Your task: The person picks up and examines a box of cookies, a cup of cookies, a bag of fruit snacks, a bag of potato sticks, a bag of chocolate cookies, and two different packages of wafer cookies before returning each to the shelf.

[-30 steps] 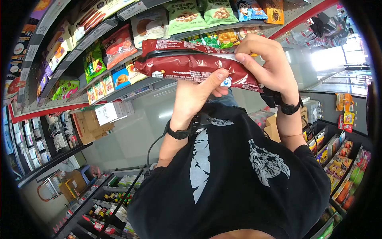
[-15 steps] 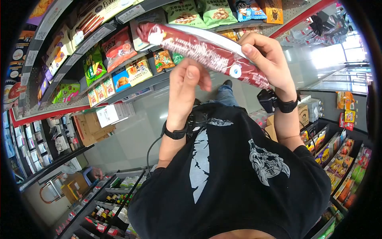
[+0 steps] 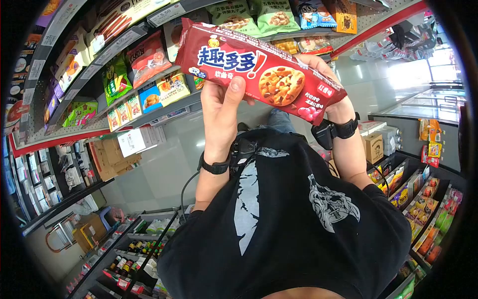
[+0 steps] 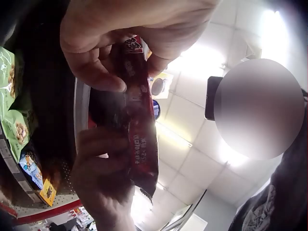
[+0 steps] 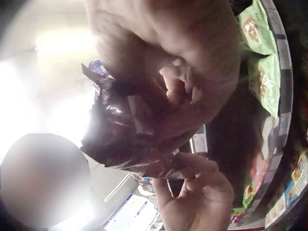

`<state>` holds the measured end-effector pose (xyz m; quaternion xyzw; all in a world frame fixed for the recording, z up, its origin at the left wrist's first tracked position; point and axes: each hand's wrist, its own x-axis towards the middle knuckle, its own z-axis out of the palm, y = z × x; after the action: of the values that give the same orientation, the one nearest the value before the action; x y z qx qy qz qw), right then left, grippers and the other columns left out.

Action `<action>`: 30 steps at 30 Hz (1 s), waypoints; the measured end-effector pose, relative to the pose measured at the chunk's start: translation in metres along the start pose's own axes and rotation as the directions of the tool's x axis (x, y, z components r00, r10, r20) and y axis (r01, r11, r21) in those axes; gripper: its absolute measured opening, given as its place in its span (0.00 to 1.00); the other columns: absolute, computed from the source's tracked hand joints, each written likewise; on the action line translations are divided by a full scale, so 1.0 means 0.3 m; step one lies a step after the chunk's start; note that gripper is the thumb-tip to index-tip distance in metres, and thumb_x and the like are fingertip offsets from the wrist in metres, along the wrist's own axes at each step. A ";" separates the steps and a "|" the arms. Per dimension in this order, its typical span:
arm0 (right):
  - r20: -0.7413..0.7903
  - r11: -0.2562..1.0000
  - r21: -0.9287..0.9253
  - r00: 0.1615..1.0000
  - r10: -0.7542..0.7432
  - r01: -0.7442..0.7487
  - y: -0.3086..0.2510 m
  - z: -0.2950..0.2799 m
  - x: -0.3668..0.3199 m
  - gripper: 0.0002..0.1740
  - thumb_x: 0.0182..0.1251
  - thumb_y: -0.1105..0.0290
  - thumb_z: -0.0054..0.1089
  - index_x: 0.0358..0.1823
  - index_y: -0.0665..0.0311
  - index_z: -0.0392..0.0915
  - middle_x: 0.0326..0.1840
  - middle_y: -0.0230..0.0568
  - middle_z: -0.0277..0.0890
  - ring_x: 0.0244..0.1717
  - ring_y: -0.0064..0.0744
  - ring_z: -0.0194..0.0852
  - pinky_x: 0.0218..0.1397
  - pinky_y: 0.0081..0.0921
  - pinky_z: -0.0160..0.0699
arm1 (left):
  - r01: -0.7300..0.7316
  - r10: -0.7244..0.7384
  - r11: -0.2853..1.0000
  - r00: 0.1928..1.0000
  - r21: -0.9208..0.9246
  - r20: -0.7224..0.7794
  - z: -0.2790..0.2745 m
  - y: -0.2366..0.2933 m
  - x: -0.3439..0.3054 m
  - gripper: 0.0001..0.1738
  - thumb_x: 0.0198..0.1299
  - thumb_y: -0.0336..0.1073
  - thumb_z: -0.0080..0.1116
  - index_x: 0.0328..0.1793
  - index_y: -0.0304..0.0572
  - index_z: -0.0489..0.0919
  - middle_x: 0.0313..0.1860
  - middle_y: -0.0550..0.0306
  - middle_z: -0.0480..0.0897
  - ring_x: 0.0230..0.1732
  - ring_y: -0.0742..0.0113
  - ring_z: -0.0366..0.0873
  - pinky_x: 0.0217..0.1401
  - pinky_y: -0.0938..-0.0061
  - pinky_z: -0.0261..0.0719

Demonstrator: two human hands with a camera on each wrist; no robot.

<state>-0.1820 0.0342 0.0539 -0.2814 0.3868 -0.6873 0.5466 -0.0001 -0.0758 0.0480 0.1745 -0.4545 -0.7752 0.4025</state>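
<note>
A red cookie packet (image 3: 234,62), with Chinese lettering and a large chocolate-chip cookie printed on it, is held up in front of the chest. My left hand (image 3: 219,117) pinches its lower left edge, thumb across the front and fingers behind. At the right end my right hand (image 3: 342,109) grips it from behind, with some fingers showing over the top edge. Seen in the left wrist view, the packet (image 4: 143,130) is edge-on between both hands. In the right wrist view, its shaded back (image 5: 125,122) lies under my right hand.
Close behind the packet, a curved shelf holds green snack bags (image 3: 274,17), a red bag (image 3: 148,59) and a green bag (image 3: 117,79). Cardboard (image 3: 117,157) lies at left. Racks of packaged goods (image 3: 425,204) stand at right, and bottles (image 3: 122,265) are at lower left.
The packet has turned from its narrow edge to its printed front facing up at the head camera. My left hand, off the packet half a second ago, has taken hold of it again.
</note>
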 end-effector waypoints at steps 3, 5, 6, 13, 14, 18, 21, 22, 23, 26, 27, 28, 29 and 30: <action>0.074 0.961 -0.267 0.996 -0.052 0.070 -0.025 0.003 0.017 0.13 0.71 0.63 0.55 0.39 0.68 0.76 0.34 0.26 0.76 0.32 0.10 0.71 0.36 0.11 0.71 | 0.032 -0.032 0.999 0.999 -0.009 0.030 -0.011 -0.003 0.002 0.26 0.63 0.49 0.60 0.55 0.36 0.68 0.46 0.54 0.79 0.40 0.70 0.79 0.35 0.75 0.79; 0.120 0.821 -0.530 0.977 -0.176 0.212 -0.049 0.018 0.029 0.11 0.70 0.66 0.56 0.35 0.68 0.76 0.31 0.25 0.74 0.30 0.09 0.67 0.34 0.12 0.67 | 0.065 -0.064 0.998 0.997 -0.011 0.042 -0.024 -0.013 0.001 0.30 0.61 0.52 0.61 0.56 0.36 0.67 0.47 0.53 0.79 0.41 0.68 0.80 0.35 0.74 0.80; 0.116 0.821 -0.530 0.977 -0.178 0.212 -0.061 0.029 0.026 0.11 0.70 0.66 0.56 0.35 0.68 0.76 0.31 0.25 0.74 0.30 0.09 0.67 0.34 0.12 0.67 | 0.027 -0.028 1.000 0.994 0.005 0.109 -0.034 -0.019 0.002 0.31 0.62 0.56 0.57 0.59 0.37 0.66 0.48 0.52 0.79 0.43 0.66 0.80 0.37 0.73 0.81; 0.118 0.752 -0.630 0.981 -0.156 0.195 -0.121 0.053 0.008 0.11 0.68 0.69 0.60 0.30 0.69 0.76 0.28 0.24 0.72 0.28 0.08 0.64 0.30 0.12 0.63 | 0.039 -0.047 0.998 0.986 0.053 0.157 -0.027 -0.039 -0.001 0.52 0.51 0.71 0.59 0.68 0.38 0.59 0.57 0.50 0.76 0.51 0.61 0.80 0.43 0.70 0.85; 0.133 0.750 -0.629 0.979 -0.157 0.206 -0.120 0.052 0.008 0.11 0.68 0.69 0.59 0.30 0.69 0.76 0.27 0.24 0.71 0.28 0.08 0.63 0.30 0.12 0.63 | 0.036 -0.043 0.998 0.988 0.053 0.151 -0.023 -0.040 -0.003 0.52 0.51 0.71 0.59 0.69 0.39 0.59 0.58 0.50 0.75 0.52 0.61 0.80 0.44 0.69 0.85; 0.117 0.688 -0.677 0.962 -0.248 0.260 -0.104 0.067 -0.003 0.09 0.68 0.70 0.59 0.31 0.69 0.76 0.27 0.25 0.70 0.27 0.09 0.62 0.29 0.13 0.62 | 0.036 -0.045 0.997 0.991 0.070 0.126 -0.005 -0.030 -0.002 0.55 0.52 0.69 0.59 0.73 0.41 0.51 0.60 0.48 0.74 0.55 0.58 0.78 0.48 0.64 0.86; -0.102 0.651 -0.719 0.889 -0.447 0.245 -0.028 0.128 -0.018 0.09 0.68 0.71 0.58 0.32 0.69 0.76 0.27 0.25 0.70 0.27 0.09 0.63 0.29 0.12 0.62 | 0.122 -0.113 0.986 0.990 -0.117 0.079 0.030 0.009 0.007 0.70 0.42 0.60 0.74 0.77 0.46 0.33 0.68 0.41 0.58 0.57 0.49 0.75 0.49 0.62 0.85; -0.063 0.542 -0.798 0.857 -0.511 0.265 -0.001 0.125 -0.025 0.07 0.68 0.72 0.58 0.32 0.69 0.76 0.29 0.27 0.69 0.28 0.11 0.64 0.29 0.12 0.63 | 0.136 -0.121 0.985 0.983 -0.103 0.137 0.047 0.026 0.001 0.73 0.38 0.55 0.77 0.78 0.47 0.32 0.71 0.41 0.52 0.61 0.48 0.72 0.51 0.61 0.84; -0.119 0.654 -0.699 0.854 -0.506 0.290 0.019 0.159 -0.034 0.05 0.67 0.75 0.58 0.33 0.69 0.76 0.31 0.29 0.68 0.30 0.12 0.64 0.31 0.12 0.63 | 0.149 -0.130 0.985 0.973 -0.088 0.192 0.055 0.038 -0.003 0.76 0.35 0.51 0.80 0.78 0.48 0.31 0.74 0.41 0.47 0.64 0.47 0.68 0.53 0.59 0.82; -0.146 0.716 -0.599 0.830 -0.538 0.359 0.070 0.187 -0.054 0.04 0.67 0.78 0.57 0.33 0.69 0.74 0.33 0.32 0.68 0.31 0.13 0.64 0.34 0.11 0.63 | -0.037 -0.047 0.987 0.862 0.155 0.504 0.010 0.047 0.000 0.75 0.24 0.48 0.84 0.79 0.44 0.45 0.78 0.38 0.38 0.78 0.46 0.43 0.71 0.54 0.58; -0.153 0.706 -0.611 0.822 -0.549 0.359 0.081 0.196 -0.069 0.04 0.66 0.78 0.57 0.32 0.69 0.73 0.33 0.32 0.68 0.32 0.14 0.64 0.35 0.12 0.64 | -0.192 -0.026 0.927 0.824 0.322 0.567 0.001 0.073 0.001 0.74 0.23 0.50 0.84 0.78 0.42 0.49 0.77 0.36 0.39 0.79 0.46 0.39 0.74 0.54 0.52; -0.158 0.694 -0.625 0.813 -0.561 0.358 0.090 0.202 -0.081 0.05 0.66 0.79 0.56 0.31 0.69 0.72 0.33 0.33 0.68 0.32 0.15 0.64 0.37 0.12 0.64 | -0.124 -0.061 0.949 0.830 0.289 0.555 0.005 0.069 -0.010 0.74 0.21 0.53 0.84 0.77 0.39 0.51 0.77 0.33 0.41 0.80 0.44 0.33 0.75 0.56 0.46; -0.150 0.698 -0.628 0.827 -0.541 0.343 0.097 0.211 -0.088 0.05 0.66 0.79 0.56 0.31 0.69 0.72 0.33 0.33 0.68 0.32 0.15 0.64 0.37 0.12 0.64 | -0.235 -0.021 0.913 0.789 0.333 0.614 -0.003 0.078 -0.001 0.70 0.28 0.50 0.83 0.77 0.38 0.51 0.76 0.36 0.46 0.79 0.48 0.42 0.74 0.59 0.51; -0.131 0.693 -0.605 0.809 -0.573 0.392 0.101 0.222 -0.094 0.06 0.66 0.79 0.57 0.30 0.68 0.71 0.33 0.33 0.69 0.33 0.16 0.64 0.39 0.13 0.64 | -0.068 -0.091 0.969 0.793 0.236 0.602 0.002 0.072 -0.007 0.67 0.32 0.47 0.81 0.77 0.36 0.51 0.76 0.38 0.49 0.77 0.50 0.47 0.74 0.61 0.53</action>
<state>-0.1050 0.0434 0.0655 -0.4075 0.5591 -0.7014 0.1712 0.0109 -0.0796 0.0664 -0.0330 -0.6510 -0.7300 0.2054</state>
